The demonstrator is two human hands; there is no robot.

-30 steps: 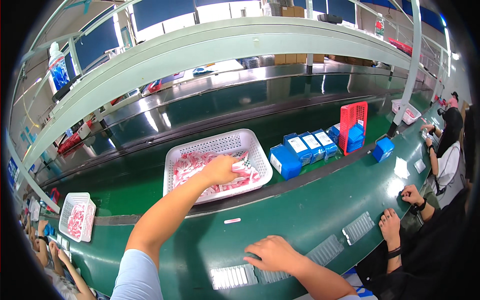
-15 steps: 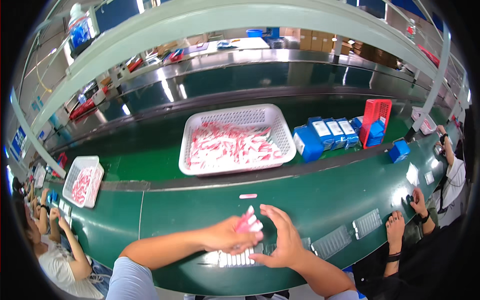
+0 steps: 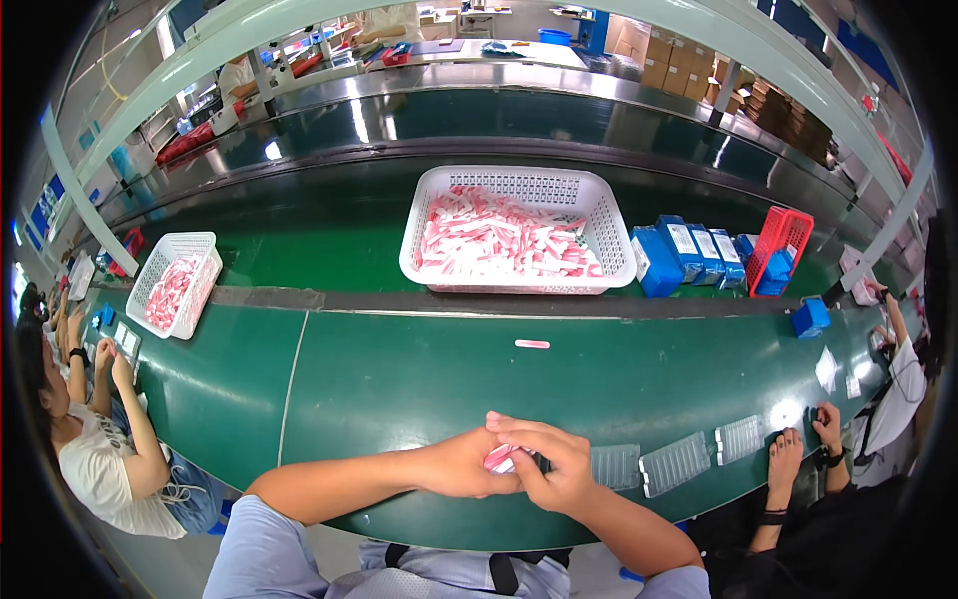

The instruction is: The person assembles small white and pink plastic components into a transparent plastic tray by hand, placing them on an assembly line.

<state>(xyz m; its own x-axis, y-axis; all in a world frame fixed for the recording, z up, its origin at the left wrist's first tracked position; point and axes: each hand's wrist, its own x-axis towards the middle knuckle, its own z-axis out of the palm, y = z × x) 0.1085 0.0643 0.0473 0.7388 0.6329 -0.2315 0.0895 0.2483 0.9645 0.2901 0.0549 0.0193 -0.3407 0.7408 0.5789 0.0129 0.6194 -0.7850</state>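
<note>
Pink-and-white slim strips are gripped, partly hidden, between the curled left hand and right hand, on the near side of the large white perforated plastic basket. Light, even pressure should keep them together; the glossy green tabletop offers room toward the basket, little at its near edge.

Three white baskets, three ribbed clear trays, one lone pink strip

Pale blue left sleeve at seven o'clock, ending near elbow; matching right sleeve at five. Light grey cloth with dark bands at six. Left hand, right hand bare.
</note>
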